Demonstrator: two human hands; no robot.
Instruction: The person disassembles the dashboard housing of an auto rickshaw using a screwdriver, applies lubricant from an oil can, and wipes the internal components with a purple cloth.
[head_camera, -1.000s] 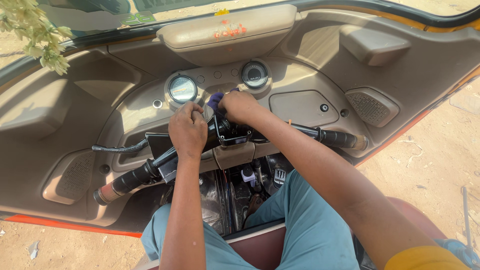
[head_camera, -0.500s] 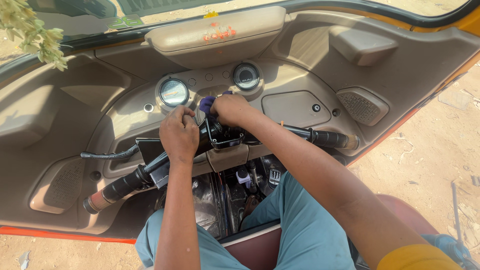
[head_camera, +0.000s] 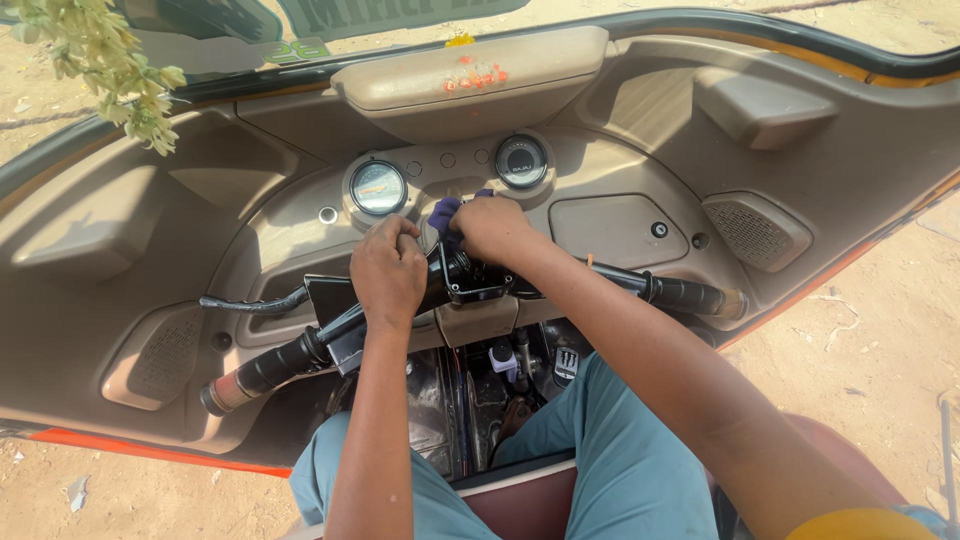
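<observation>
I sit in a small three-wheeled vehicle facing a tan dashboard (head_camera: 620, 230). My left hand (head_camera: 388, 270) is closed over the middle of the black handlebar (head_camera: 290, 355), fingers curled at the steering column. My right hand (head_camera: 492, 225) is closed around a small purple object (head_camera: 443, 213) just below the two round gauges (head_camera: 377, 187). What my left fingers pinch is hidden. Both hands sit close together over the black centre bracket (head_camera: 470, 285).
The right handlebar grip (head_camera: 690, 296) reaches toward the open side. Pedals and a dark floor (head_camera: 500, 370) lie below, between my teal-trousered knees. A leafy garland (head_camera: 110, 65) hangs at top left. Sandy ground (head_camera: 860, 330) shows outside on the right.
Both hands have stayed at the handlebar centre, with only slight shifts of the fingers. The view has moved a little.
</observation>
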